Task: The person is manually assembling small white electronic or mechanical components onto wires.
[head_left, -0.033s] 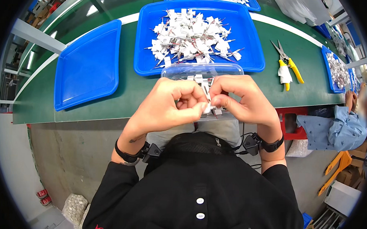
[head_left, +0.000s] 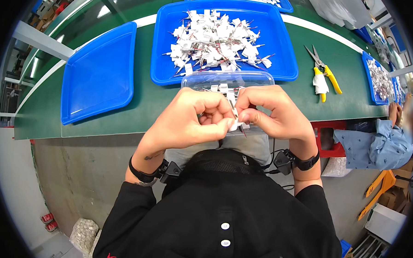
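Over a clear plastic box (head_left: pixel 259 78) at the table's front edge, my two hands meet, fingers bent and pinched. Between the fingertips of my left hand (head_left: pixel 193 114) is a small white part (head_left: pixel 234 125) with thin wires. My right hand (head_left: pixel 274 111) pinches at the same piece from the other side; its fingertips partly hide what they grip. Dark and reddish wire ends stick out below the fingers. More white pieces with wires (head_left: pixel 223 88) lie in the box under my hands. Just behind stands a blue tray (head_left: pixel 161 64) heaped with similar white wired parts (head_left: pixel 215 37).
At the left lies a blue tray (head_left: pixel 98 73) with nothing in it. Yellow-handled snips (head_left: pixel 326 76), one handle wrapped in white, rest on the green table (head_left: pixel 304 101). Another filled blue tray (head_left: pixel 372 81) stands far right, by a person in a light blue garment (head_left: pixel 376 143).
The dark red wire ends under my fingertips now point further down, and the small white part has turned slightly. My arms have stayed in place.
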A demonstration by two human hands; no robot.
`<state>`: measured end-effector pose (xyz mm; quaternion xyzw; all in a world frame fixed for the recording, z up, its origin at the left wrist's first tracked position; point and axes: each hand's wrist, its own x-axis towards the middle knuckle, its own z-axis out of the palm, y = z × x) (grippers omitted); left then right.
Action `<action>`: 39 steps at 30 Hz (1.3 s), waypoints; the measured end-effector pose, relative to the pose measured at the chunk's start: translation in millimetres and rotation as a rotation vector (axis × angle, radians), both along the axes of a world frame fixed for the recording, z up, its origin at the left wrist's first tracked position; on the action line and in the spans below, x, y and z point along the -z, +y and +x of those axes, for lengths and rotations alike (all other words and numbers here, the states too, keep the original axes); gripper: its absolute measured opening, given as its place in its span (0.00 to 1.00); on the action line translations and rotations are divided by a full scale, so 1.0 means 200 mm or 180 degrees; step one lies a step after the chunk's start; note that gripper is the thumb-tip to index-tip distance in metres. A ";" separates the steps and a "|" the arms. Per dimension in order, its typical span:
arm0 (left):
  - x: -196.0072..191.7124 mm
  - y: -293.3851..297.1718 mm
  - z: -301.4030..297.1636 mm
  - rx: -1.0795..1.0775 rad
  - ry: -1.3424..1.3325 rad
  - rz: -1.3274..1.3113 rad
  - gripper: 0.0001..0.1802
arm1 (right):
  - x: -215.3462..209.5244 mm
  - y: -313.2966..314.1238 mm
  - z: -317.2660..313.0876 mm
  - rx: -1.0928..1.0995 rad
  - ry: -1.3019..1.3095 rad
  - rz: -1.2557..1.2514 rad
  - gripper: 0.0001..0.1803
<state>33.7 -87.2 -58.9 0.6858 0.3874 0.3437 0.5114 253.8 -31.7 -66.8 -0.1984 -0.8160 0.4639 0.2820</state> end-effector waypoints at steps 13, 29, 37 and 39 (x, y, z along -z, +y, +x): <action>0.02 0.16 0.01 -0.1373 -0.1015 -0.0085 0.14 | 0.04 -0.06 -0.06 0.1103 -0.1918 0.1980 0.09; 0.09 0.08 0.06 -0.1744 -0.1252 0.0486 0.08 | -0.02 -0.04 -0.03 0.1372 -0.0133 -0.0506 0.06; 0.05 -0.03 0.05 -0.1401 -0.0058 0.0537 0.06 | -0.04 -0.03 -0.02 0.0939 0.0764 -0.1699 0.08; 0.04 -0.04 0.09 -0.1430 -0.0228 0.0490 0.06 | -0.04 -0.03 -0.03 0.0900 0.0747 -0.1751 0.08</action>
